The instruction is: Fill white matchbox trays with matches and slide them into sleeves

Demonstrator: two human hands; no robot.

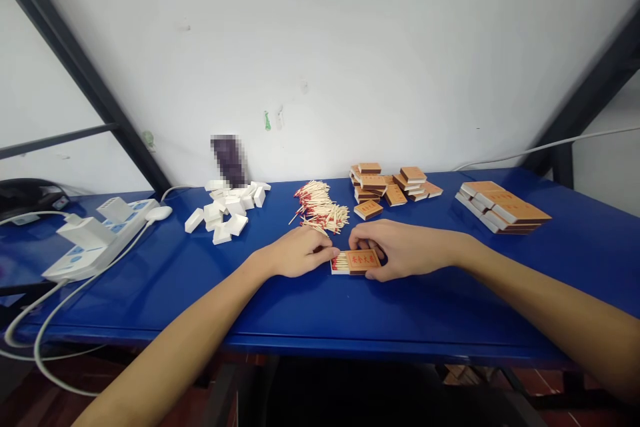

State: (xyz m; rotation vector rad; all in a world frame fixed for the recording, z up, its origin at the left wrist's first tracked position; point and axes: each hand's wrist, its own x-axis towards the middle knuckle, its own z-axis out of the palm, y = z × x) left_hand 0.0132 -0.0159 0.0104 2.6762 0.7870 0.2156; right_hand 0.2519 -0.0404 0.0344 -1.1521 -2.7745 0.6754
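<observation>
An orange matchbox [359, 260] lies on the blue table [320, 310] between my hands, its inner tray slid partly out to the left with red-tipped matches showing. My right hand [400, 250] is closed around the box's sleeve. My left hand [300, 252] rests curled at the tray's open end, fingertips touching it. Just behind my hands lies a loose heap of matches [320, 207].
White inner trays [227, 207] are heaped at the back left. Orange matchbox sleeves [390, 187] are piled behind centre, and a neat stack of boxes [503, 208] sits at the right. A white power strip [97, 237] with cables occupies the left edge. A wall stands behind.
</observation>
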